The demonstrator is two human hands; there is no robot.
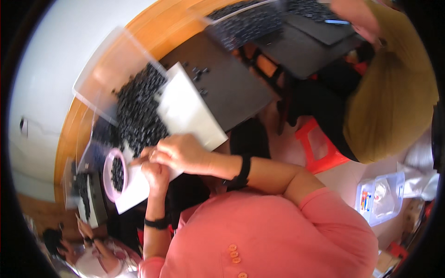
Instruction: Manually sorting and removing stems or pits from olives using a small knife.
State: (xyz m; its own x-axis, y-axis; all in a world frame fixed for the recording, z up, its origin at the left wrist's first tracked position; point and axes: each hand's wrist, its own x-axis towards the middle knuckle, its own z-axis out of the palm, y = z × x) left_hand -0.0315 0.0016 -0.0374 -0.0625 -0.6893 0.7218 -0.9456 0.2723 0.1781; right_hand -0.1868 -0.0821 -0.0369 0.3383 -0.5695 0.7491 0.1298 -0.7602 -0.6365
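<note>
My left hand (155,177) and my right hand (181,153) meet over the near edge of a white board (189,107). Both have their fingers bent and pinched together; whatever they hold is too small and blurred to make out. Just beyond them a heap of small black parts (141,106) spreads over the board. To the left of my left hand sits a round pink-purple dish (108,177) with some of the same black parts inside.
A clear plastic box (99,76) tilts behind the heap. Loose black parts (200,72) lie on the dark table (232,95). A co-worker in an olive top (394,92) sits at right by a red stool (320,148); another person (99,255) works at lower left.
</note>
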